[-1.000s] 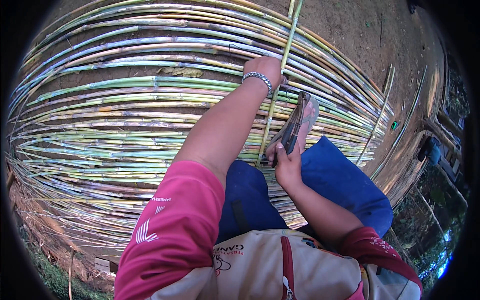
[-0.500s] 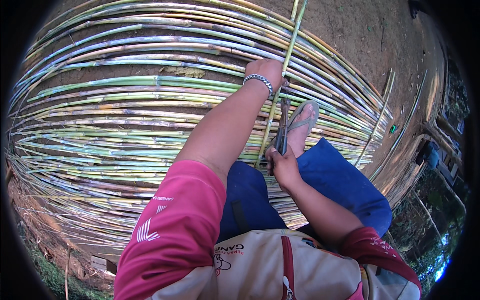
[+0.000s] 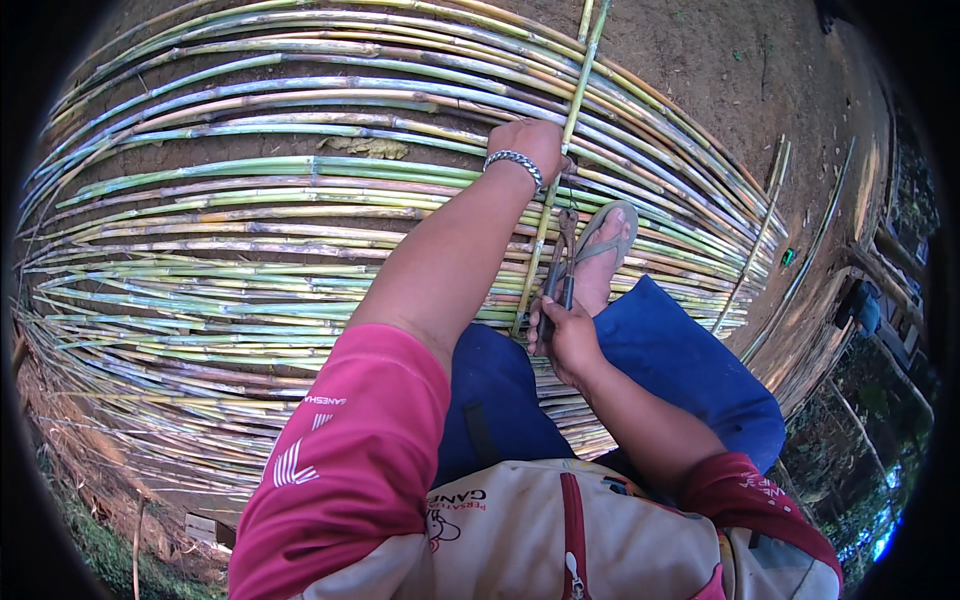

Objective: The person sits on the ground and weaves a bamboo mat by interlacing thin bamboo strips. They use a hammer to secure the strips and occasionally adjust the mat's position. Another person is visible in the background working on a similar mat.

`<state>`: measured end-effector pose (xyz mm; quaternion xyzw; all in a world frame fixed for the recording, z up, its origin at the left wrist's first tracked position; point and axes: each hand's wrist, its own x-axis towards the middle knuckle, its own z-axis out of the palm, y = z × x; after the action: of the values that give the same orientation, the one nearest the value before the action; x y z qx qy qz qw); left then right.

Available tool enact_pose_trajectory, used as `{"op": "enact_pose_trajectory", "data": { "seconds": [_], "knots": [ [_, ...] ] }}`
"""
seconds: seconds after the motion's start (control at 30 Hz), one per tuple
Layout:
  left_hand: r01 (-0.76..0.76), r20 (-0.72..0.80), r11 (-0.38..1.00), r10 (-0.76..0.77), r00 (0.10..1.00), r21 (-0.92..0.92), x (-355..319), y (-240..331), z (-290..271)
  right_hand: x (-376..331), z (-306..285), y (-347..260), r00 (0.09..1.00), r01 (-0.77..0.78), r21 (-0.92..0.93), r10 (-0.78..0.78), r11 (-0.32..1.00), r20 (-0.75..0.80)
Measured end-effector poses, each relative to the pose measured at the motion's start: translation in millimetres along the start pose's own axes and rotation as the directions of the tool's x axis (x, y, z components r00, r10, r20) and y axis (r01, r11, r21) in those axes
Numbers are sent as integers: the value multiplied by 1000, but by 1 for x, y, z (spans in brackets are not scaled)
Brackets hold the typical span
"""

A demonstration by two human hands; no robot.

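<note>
The left hand (image 3: 525, 145) hides most of its own fingers; the right hand (image 3: 570, 335) covers part of the pliers (image 3: 556, 265); the top edge crops a crosswise cane (image 3: 543, 218).

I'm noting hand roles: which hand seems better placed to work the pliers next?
Likely the right hand: it holds the pliers by their dark handles, while the left hand is at the crosswise pole.
</note>
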<state>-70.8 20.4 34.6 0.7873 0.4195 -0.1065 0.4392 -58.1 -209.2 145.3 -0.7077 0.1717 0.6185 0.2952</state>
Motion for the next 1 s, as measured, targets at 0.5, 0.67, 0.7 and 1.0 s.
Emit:
{"op": "enact_pose_trajectory", "data": {
  "seconds": [0.5, 0.67, 0.7, 1.0],
  "knots": [
    [-9, -6, 1000, 9, 1000, 4, 1, 0, 3, -6, 5, 4, 956, 280, -25, -281, 960, -83],
    [-5, 10, 1000, 5, 1000, -1, 0, 2, -1, 1, 0, 0, 1000, -9, -270, 10, 963, 3],
    [-8, 12, 1000, 8, 1000, -7, 0, 2, -2, -1, -1, 2, 1000, 25, -423, -20, 906, 17],
    [-29, -3, 1000, 29, 1000, -4, -1, 2, -1, 7, -6, 11, 928, 331, -304, -367, 893, -67]
  ]
}}
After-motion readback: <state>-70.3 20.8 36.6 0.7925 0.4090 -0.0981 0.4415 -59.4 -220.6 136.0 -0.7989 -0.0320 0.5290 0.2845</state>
